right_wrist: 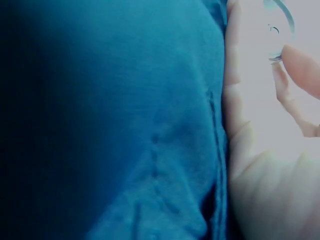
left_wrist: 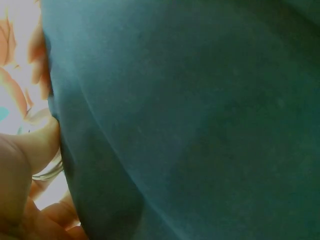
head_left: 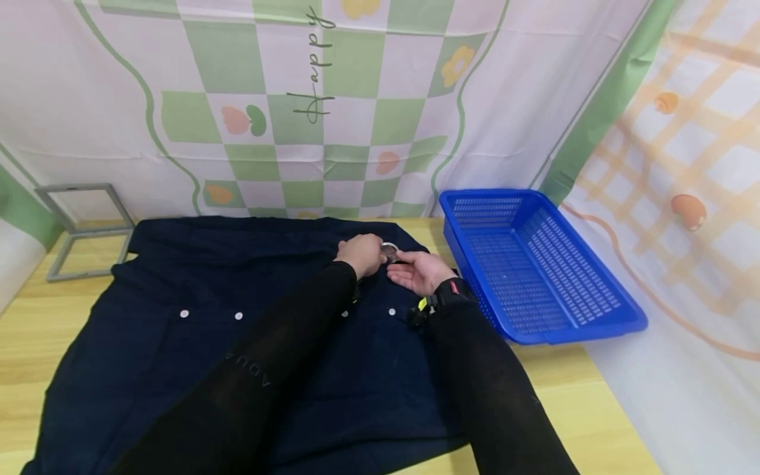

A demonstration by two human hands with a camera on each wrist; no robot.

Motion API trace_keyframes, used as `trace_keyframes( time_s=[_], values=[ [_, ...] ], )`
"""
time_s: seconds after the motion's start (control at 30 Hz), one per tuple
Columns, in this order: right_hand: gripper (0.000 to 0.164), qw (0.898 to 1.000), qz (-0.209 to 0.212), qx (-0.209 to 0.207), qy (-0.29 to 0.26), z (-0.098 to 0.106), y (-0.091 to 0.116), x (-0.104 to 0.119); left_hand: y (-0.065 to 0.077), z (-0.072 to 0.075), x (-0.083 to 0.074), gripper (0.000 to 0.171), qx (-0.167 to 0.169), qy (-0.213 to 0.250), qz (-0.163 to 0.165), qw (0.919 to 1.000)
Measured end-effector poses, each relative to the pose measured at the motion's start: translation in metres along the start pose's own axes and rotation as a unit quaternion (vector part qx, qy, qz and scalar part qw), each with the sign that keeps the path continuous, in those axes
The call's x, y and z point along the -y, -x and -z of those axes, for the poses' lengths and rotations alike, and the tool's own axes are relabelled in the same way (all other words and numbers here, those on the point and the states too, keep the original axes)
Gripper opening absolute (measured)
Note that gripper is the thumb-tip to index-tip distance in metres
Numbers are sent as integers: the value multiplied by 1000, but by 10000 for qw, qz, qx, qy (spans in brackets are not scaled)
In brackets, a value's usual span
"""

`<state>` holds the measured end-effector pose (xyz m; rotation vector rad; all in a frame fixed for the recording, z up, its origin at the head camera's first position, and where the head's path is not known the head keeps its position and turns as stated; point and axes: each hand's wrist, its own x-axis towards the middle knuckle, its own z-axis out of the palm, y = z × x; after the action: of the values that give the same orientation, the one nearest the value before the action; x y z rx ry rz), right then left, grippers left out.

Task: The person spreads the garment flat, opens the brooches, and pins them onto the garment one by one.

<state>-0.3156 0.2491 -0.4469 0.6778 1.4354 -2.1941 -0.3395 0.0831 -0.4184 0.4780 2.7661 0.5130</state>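
A small round clear object (head_left: 389, 251) with a silvery rim sits between my two hands, over the dark navy button-up garment (head_left: 196, 369). My left hand (head_left: 361, 255) grips its left side; the left wrist view shows the thumb (left_wrist: 42, 145) bent against its rim. From the right, my right hand (head_left: 423, 270) pinches the object's edge with the thumb, the other fingers stretched out palm up. In the right wrist view the thumb (right_wrist: 302, 70) meets the clear round object (right_wrist: 280, 30). Its exact kind is unclear, partly hidden by fingers. White buttons (head_left: 239, 316) run across the garment.
A blue perforated plastic basket (head_left: 611, 323) stands at the right on the wooden table (head_left: 594, 396). A grey open frame (head_left: 89, 232) stands at the back left. Behind the table hangs a green-and-white checked cloth (head_left: 350, 66).
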Motion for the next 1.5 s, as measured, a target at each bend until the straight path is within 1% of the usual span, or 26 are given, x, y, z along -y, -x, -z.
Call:
trace_keyframes(
  time_s=[0.13, 0.2, 0.27, 0.33, 0.47, 0.57, 0.63, 0.73, 0.8, 0.83, 0.87, 0.9, 0.93, 1.0, 1.03, 1.07, 1.13, 1.2, 1.23, 1.27, 1.3, 1.37, 1.43, 1.5],
  values=[
    [35, 9997, -64, -28, 214, -3, 3, 3, 1, 0, 1, 46, 1, -229, -176, 9996],
    [42, 9989, -88, -109, 449, -6, 5, 6, 1, -1, 1, 45, -1, -342, -268, 9991],
    [43, 9967, -76, -254, 766, -9, 7, 9, 1, 0, 1, 43, -42, -474, -357, 9982],
    [41, 9920, 3, -412, 1196, -12, 10, 13, 2, 0, 2, 39, -82, -604, -408, 9973],
    [30, 9749, 270, -760, 2076, -20, 15, 21, 3, -1, 4, 31, -154, -844, -475, 9952],
    [26, 9607, 367, -874, 2609, -24, 19, 26, 6, 0, 5, 30, -79, -1002, -578, 9933],
    [27, 9518, 370, -882, 2915, -27, 22, 30, 8, 3, 6, 32, 64, -1080, -683, 9918],
    [31, 9375, 338, -900, 3345, -30, 26, 32, 10, 7, 9, 38, 429, -1109, -877, 9890],
    [32, 9238, 335, -899, 3707, -31, 29, 33, 12, 11, 10, 45, 661, -1017, -987, 9877],
    [31, 9154, 341, -886, 3912, -32, 30, 33, 12, 13, 11, 50, 763, -967, -1037, 9869],
    [29, 9051, 374, -864, 4147, -33, 30, 32, 13, 14, 12, 56, 855, -915, -1072, 9863],
    [27, 8917, 449, -812, 4430, -34, 30, 32, 14, 15, 13, 63, 933, -877, -1093, 9857],
    [25, 8764, 542, -749, 4727, -35, 30, 31, 15, 16, 14, 71, 972, -873, -1108, 9852],
    [21, 8393, 790, -636, 5342, -36, 29, 29, 16, 16, 15, 82, 1029, -1022, -1161, 9826],
    [20, 8173, 940, -589, 5654, -38, 29, 28, 17, 16, 16, 86, 1046, -1125, -1160, 9813],
    [20, 7918, 1129, -555, 5976, -38, 28, 26, 18, 15, 17, 87, 1046, -1229, -1136, 9803],
    [23, 7344, 1524, -519, 6594, -41, 27, 24, 19, 14, 18, 89, 1057, -1473, -1051, 9778],
    [27, 6795, 1852, -552, 7078, -43, 26, 21, 15, 11, 22, 90, 1169, -1601, -897, 9760],
    [31, 6550, 1982, -571, 7269, -45, 26, 19, 15, 11, 23, 90, 1237, -1655, -821, 9750],
    [34, 6336, 2067, -592, 7432, -47, 25, 16, 14, 11, 24, 91, 1329, -1642, -725, 9747],
    [40, 6164, 2111, -608, 7562, -48, 25, 14, 14, 11, 25, 91, 1423, -1634, -636, 9742],
    [52, 5904, 2085, -614, 7773, -51, 23, 9, 15, 13, 28, 92, 1594, -1550, -471, 9738],
    [63, 5673, 2050, -615, 7953, -53, 22, 6, 20, 17, 29, 92, 1657, -1438, -343, 9750],
    [67, 5491, 2050, -625, 8078, -54, 20, 4, 22, 19, 30, 91, 1670, -1372, -271, 9760]
  ],
)
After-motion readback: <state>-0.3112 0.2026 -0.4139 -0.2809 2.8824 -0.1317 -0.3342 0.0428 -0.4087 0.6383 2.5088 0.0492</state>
